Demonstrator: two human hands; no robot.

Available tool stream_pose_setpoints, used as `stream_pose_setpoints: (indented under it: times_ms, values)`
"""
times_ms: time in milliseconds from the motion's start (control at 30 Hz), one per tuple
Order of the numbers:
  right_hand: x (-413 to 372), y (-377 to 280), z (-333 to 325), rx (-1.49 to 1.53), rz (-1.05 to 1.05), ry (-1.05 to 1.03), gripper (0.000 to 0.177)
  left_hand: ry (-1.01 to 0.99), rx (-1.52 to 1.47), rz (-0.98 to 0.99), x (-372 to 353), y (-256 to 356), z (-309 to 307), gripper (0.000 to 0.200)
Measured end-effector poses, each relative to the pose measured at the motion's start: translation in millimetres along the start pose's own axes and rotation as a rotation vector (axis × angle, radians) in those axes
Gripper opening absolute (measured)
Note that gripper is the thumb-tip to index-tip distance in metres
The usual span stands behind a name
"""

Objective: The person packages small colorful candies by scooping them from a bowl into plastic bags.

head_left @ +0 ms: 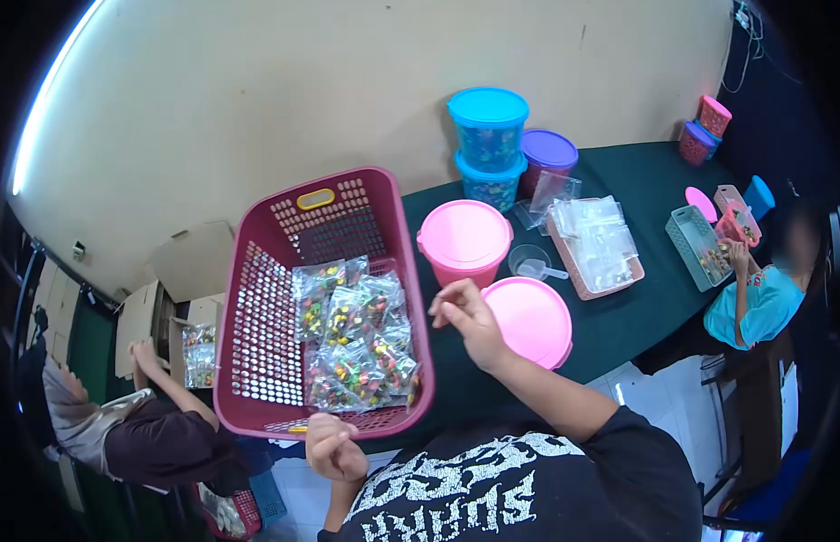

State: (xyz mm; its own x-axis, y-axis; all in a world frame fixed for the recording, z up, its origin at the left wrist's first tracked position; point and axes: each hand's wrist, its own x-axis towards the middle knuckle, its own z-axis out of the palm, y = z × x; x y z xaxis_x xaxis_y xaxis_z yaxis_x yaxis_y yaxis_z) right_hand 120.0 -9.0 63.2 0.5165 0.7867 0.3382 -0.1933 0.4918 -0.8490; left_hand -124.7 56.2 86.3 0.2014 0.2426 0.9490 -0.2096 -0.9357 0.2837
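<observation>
A maroon perforated basket (pixel 257 415) with yellow handles holds several clear sachets (pixel 352 334) of small colourful pieces. My left hand (pixel 337 449) is at its near rim, just below the front handle, with the fingers curled closed; what they hold, if anything, is hidden. Between the basket and a pink lidded tub (pixel 465 237), my right hand (pixel 470 318) hovers with loosely bent fingers, and nothing shows in it. Close beside that hand is a round pink lid (pixel 531 323). Behind it are a clear round cup (pixel 527 256) and a white scoop (pixel 539 270).
A pink tray (pixel 610 287) carries clear empty bags (pixel 593 233). Blue tubs (pixel 489 135) and a purple-lidded tub (pixel 548 158) stand near the wall. One person (pixel 754 294) works at the table's far right; another person (pixel 131 425) is at left beside cardboard boxes (pixel 149 316).
</observation>
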Motion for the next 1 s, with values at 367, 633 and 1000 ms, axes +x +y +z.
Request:
stream_pose_setpoints:
  times_ms: [367,633,1000]
  values:
    - [-52,-39,-228,-0.141,0.073,0.62,0.005,-0.194,-0.222,-0.048,16,36,123,0.017]
    - [-72,-38,-425,-1.104,0.292,0.689,0.022,-0.516,-0.51,-0.86,-15,60,269,0.015]
    - [-37,-44,-545,-1.356,0.449,0.723,0.038,-0.546,-0.527,-1.533,-90,35,514,0.043]
